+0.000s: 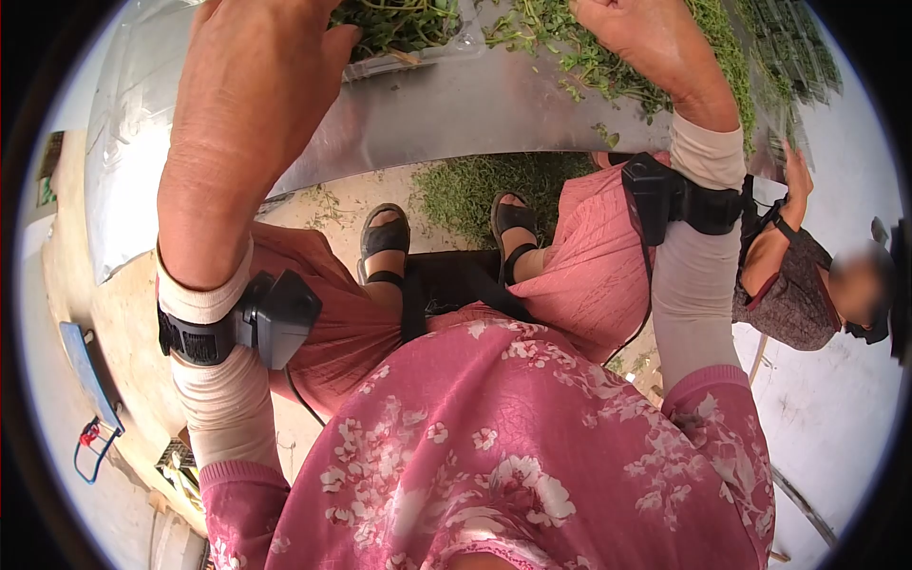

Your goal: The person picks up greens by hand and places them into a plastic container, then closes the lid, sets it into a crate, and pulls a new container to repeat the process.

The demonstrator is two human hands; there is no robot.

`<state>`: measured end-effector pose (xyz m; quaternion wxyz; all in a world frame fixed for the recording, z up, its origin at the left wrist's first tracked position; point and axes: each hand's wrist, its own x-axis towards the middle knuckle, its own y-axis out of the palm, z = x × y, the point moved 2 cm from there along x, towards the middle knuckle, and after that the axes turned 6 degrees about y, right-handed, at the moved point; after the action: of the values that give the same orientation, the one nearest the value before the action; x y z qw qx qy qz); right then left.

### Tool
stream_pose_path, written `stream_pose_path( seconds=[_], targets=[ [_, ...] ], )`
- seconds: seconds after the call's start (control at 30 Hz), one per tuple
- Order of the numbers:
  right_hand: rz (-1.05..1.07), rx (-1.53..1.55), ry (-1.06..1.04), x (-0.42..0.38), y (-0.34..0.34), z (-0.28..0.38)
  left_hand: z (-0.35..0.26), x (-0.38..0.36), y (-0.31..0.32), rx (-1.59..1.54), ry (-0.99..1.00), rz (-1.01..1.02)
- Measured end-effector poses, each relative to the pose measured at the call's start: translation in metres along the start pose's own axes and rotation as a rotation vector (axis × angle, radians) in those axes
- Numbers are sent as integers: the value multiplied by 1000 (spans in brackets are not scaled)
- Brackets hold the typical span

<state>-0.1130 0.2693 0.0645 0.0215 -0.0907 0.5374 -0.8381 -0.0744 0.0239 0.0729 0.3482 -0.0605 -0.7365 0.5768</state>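
My left hand reaches over the left of the metal tabletop, beside a clear plastic tray holding leafy green stems. Its thumb shows; the other fingers are cut off by the top edge, so its grip is hidden. My right hand is above loose green sprigs spread on the right of the table. Its visible fingers look curled together at the top edge, and what they hold, if anything, is out of sight.
A heap of greens lies on the floor under the table, near my sandalled feet. Stacked trays of greens stand at the far right. Another person is on the right. A blue-framed cart is at left.
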Motion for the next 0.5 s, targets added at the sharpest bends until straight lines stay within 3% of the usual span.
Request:
stream_pose_path(
  seconds=[0.2, 0.33, 0.4, 0.43, 0.5],
  targets=[
    [16, 9, 20, -1, 0, 3, 2, -4, 1, -32, 66, -85],
    [72, -31, 51, -1, -4, 10, 3, -1, 1, -17, 18, -28],
    [45, -7, 45, -1, -3, 10, 29, -1, 15, -145, 85, -11],
    [31, 6, 43, -2, -2, 9, 77, -6, 41, -267, 170, -14],
    [21, 1, 35, -3, 0, 8, 79, -6, 41, -250, 185, 2]
  ],
)
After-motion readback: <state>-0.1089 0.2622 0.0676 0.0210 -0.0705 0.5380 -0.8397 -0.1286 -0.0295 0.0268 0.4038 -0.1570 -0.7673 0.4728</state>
